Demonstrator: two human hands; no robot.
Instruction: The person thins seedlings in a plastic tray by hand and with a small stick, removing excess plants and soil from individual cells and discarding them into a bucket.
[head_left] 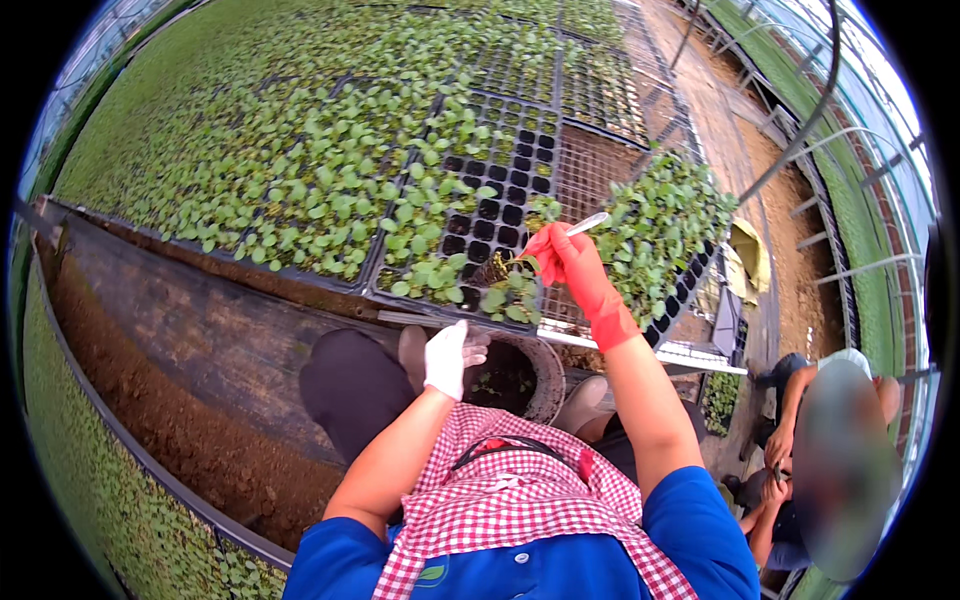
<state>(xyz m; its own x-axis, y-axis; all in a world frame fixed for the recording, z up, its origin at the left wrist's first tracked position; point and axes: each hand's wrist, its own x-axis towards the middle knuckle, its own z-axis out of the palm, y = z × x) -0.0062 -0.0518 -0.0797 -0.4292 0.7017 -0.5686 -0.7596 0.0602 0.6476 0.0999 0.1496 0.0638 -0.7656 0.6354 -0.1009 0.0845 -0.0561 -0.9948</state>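
My right hand, in a red rubber glove, is closed round a thin white tool over a black cell tray of leafy seedlings. A seedling with a dark soil plug is at its fingertips; whether they grip it is hard to tell. My left hand, in a white glove, is open with fingers apart just below the tray's front edge. Beneath it is a round bucket holding dark material and some small green bits, between my legs.
Dense seedling trays cover the bench to the left and back. Another full tray sits right on a wire rack, near a yellow cloth. Two bare hands of a co-worker are at lower right. A curved metal post rises at right.
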